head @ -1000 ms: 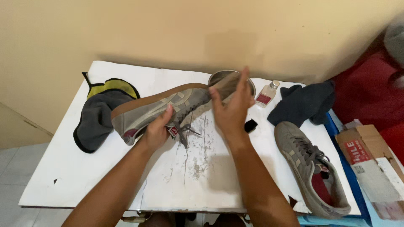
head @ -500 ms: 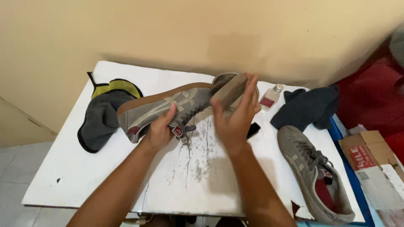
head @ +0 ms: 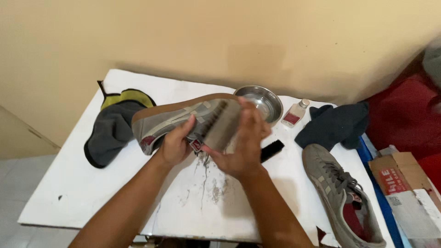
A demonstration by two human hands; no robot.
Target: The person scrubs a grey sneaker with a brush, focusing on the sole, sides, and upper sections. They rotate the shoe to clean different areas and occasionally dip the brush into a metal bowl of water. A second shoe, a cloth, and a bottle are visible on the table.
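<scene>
From the head camera, the left hand (head: 172, 146) gripped a grey shoe (head: 183, 120) by its collar, thumb up against the upper, and held it on its side above the middle of the white table (head: 69, 193), toe toward the left edge, tan sole toward the wall. The right hand (head: 242, 146) lay over the shoe's lacing with the fingers spread and curved; a blurred flat thing showed under its fingers, and whether that hand clasped it could not be told.

Below the hands the table top carried grey smears and specks. Behind the shoe, near the far edge, stood a steel bowl (head: 264, 99). Just right of the bowl lay a small clear bottle (head: 295, 113) with a red label. A black object (head: 272, 150) lay on the table just right of the right hand, partly hidden by it. A dark cloth (head: 335, 125) was bunched near the far right corner. A second grey shoe (head: 342, 197) lay along the right edge, opening up, red lining showing. A grey and yellow bag (head: 112, 126) lay by the far left corner. A cardboard box (head: 399, 177) sat beyond the right edge.
</scene>
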